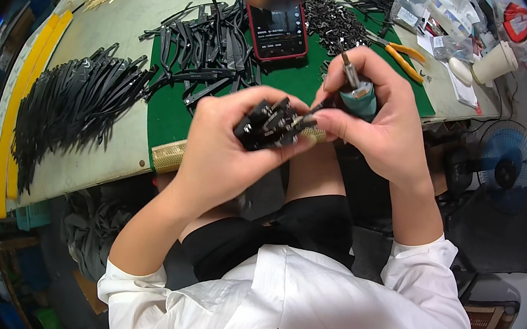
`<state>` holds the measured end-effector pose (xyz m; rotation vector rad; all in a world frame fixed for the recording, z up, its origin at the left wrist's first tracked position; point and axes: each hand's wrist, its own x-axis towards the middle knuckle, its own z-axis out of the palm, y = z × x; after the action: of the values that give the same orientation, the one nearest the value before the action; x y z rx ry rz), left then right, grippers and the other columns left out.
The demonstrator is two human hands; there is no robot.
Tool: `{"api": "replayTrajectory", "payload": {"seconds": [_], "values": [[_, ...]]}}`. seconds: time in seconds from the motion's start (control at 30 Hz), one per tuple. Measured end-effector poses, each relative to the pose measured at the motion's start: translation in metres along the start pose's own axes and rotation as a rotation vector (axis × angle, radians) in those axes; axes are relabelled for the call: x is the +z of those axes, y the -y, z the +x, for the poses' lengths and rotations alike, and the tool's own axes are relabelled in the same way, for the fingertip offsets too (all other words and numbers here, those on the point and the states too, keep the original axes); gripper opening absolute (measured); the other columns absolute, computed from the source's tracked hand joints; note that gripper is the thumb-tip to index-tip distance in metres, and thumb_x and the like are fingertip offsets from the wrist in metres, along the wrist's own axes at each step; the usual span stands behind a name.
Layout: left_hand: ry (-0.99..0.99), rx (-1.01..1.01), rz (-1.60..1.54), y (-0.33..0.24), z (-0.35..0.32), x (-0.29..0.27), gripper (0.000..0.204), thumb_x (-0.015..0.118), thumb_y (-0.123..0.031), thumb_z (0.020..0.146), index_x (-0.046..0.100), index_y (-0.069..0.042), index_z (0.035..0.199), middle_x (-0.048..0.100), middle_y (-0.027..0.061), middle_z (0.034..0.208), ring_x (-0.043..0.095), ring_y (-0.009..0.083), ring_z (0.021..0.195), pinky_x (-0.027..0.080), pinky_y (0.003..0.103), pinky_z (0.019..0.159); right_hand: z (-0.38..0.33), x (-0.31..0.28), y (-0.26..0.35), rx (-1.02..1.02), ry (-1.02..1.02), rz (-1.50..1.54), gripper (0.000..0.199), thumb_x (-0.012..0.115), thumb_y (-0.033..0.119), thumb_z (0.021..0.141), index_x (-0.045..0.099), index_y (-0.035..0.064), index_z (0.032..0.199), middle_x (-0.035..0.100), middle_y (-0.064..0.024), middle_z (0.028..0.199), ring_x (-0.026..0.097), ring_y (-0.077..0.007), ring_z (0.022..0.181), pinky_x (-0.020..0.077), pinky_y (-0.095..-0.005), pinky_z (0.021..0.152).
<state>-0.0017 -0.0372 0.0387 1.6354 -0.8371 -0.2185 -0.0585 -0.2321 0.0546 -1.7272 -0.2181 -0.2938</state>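
My left hand [221,136] is closed round a bundle of black eyeglass temples [267,124], their ends with small metal bits turned to the right. My right hand [390,127] grips a teal electric screwdriver [358,102], its metal tip pointing up and away from me. The right thumb and forefinger also pinch a slim black piece against the bundle's end; its exact shape is partly hidden by the fingers. Both hands meet above the table's front edge. Beyond them, a loose heap of black temples [215,47] lies on the green mat [159,115].
Temples stand fanned in a row [77,99] at left, beside yellow strips [13,127]. A phone [278,31] leans behind my hands. Small black parts [333,25], yellow-handled pliers [404,60] and a white cup [496,63] lie rightward. A fan [508,167] stands right of the table.
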Motion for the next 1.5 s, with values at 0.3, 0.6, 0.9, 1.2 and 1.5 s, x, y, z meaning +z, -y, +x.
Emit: {"api": "replayTrajectory", "payload": {"seconds": [0.3,0.6,0.9,1.2,1.5], "values": [[-0.204,0.223,0.020,0.025,0.015,-0.014,0.026,0.085,-0.004,0.076,0.070,-0.001,0.098,0.071,0.0031,0.084,0.065,0.0077,0.075,0.052,0.022,0.072,0.013,-0.032,0.024,-0.190,-0.071,-0.194,0.035,0.079,-0.001,0.079,0.057,0.0043,0.106,0.066,-0.0036,0.087,0.059,-0.0039,0.069,0.0462,-0.0165,0.055],[0.060,0.278,0.237,0.011,0.016,-0.008,0.032,0.085,-0.002,0.068,0.070,0.000,0.096,0.071,0.0071,0.084,0.067,0.0126,0.076,0.052,0.025,0.072,0.014,-0.013,0.008,-0.177,0.059,-0.257,0.033,0.079,-0.002,0.077,0.055,0.0027,0.100,0.061,-0.0014,0.088,0.058,-0.0055,0.079,0.0493,-0.0191,0.065],[-0.104,-0.002,0.047,-0.002,-0.010,-0.030,0.024,0.075,-0.002,0.079,0.069,0.001,0.102,0.070,0.0049,0.080,0.068,0.0107,0.072,0.052,0.024,0.068,-0.007,-0.049,-0.012,0.316,-0.108,-0.114,0.030,0.070,0.018,0.088,0.058,0.0073,0.113,0.062,-0.0012,0.087,0.054,-0.0030,0.057,0.0428,-0.0188,0.049],[-0.487,0.134,-0.103,0.025,-0.003,-0.055,0.030,0.078,-0.017,0.085,0.067,0.002,0.105,0.066,0.0047,0.073,0.060,0.0093,0.061,0.036,0.018,0.053,-0.028,-0.070,-0.037,0.130,0.310,-0.912,0.032,0.061,0.010,0.083,0.056,0.0071,0.115,0.062,-0.0152,0.103,0.064,-0.0346,0.094,0.0511,-0.0428,0.084],[-0.440,0.278,0.075,0.063,-0.005,-0.032,0.030,0.079,-0.009,0.085,0.067,0.005,0.109,0.069,0.0041,0.082,0.065,0.0094,0.069,0.050,0.021,0.065,-0.017,-0.065,-0.037,0.207,0.354,-1.055,0.031,0.062,0.008,0.081,0.058,0.0069,0.111,0.061,-0.0143,0.102,0.063,-0.0343,0.096,0.0506,-0.0426,0.084]]}}
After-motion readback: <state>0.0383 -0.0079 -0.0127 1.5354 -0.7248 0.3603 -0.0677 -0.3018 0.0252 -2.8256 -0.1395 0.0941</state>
